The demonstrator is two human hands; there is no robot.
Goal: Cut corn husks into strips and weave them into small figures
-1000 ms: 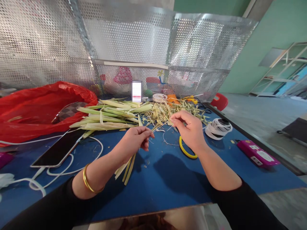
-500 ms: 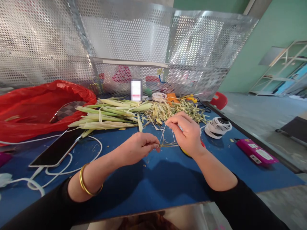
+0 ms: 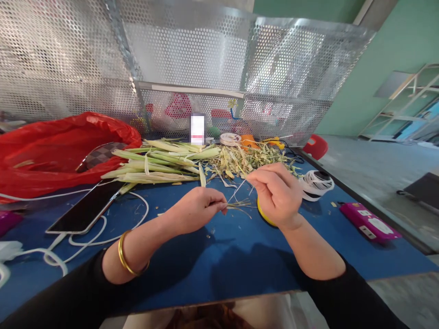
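Over the middle of the blue table, my left hand (image 3: 197, 210) is closed in a pinch on a few thin plant stems (image 3: 239, 205) that stick out to the right of its fingertips. My right hand (image 3: 277, 194) has its fingers curled together, closed on a thin white thread (image 3: 237, 191) that slants down toward the stems. A round yellow-edged object (image 3: 263, 214) lies partly hidden under my right hand. Behind both hands are a pile of pale green husks (image 3: 168, 162) and a heap of dry plant bits (image 3: 250, 157).
A red plastic bag (image 3: 44, 151) lies at the left, with a phone (image 3: 84, 208) and white cables in front. To the right are a spool of white cord (image 3: 316, 185) and a magenta packet (image 3: 368, 222). A perforated metal screen (image 3: 192, 50) stands behind.
My right hand has moved a little to the right, away from my left hand, and the stem ends between them now fan out. The view has shifted slightly.
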